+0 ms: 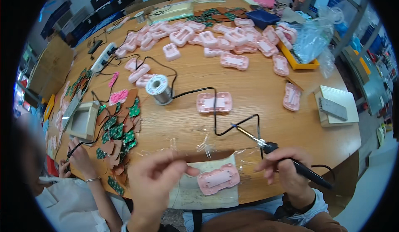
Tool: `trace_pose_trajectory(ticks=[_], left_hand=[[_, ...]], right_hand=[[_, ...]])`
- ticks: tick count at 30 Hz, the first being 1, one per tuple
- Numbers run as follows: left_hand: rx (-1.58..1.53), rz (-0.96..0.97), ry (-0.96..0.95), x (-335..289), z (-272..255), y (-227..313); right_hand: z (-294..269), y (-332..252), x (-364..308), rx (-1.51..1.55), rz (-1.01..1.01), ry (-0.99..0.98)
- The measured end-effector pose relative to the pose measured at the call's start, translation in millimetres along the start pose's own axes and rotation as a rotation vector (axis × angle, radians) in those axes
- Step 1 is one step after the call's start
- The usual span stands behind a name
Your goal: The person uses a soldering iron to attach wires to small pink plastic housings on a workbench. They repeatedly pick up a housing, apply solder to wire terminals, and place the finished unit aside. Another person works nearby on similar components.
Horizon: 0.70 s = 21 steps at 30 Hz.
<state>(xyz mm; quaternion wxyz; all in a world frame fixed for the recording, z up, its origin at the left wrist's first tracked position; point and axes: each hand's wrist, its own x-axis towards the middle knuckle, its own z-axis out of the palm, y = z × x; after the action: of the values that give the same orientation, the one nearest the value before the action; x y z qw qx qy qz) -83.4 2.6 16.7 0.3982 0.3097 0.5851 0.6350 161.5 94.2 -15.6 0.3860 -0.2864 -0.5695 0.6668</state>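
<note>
Pink shell [218,178] on near mat [181,196], long axis left-right, right end slightly farther. Left hand [156,176] nearer: fingers half-curled beside shell's left end, can't tell if holding anything. Right hand [292,180] grips soldering iron [309,173].

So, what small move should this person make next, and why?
I'd perhaps steady the pink shell with the left hand: the shell lies on the pale mat close to that hand, while the right hand holds the soldering iron, its tip clear of the shell.
</note>
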Motion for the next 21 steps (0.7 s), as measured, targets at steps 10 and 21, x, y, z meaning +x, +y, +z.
trace_pose_trajectory(ticks=[10, 21], left_hand=[[0.461, 0.831, -0.396, -37.2, 27.5, -15.5], [0.537, 0.907, -0.569, -35.1, 32.1, -17.0]], right_hand=[[17.8, 3.3, -1.4, -0.207, -0.243, -0.007], [26.9, 4.6, 3.5, -0.361, -0.513, 0.01]])
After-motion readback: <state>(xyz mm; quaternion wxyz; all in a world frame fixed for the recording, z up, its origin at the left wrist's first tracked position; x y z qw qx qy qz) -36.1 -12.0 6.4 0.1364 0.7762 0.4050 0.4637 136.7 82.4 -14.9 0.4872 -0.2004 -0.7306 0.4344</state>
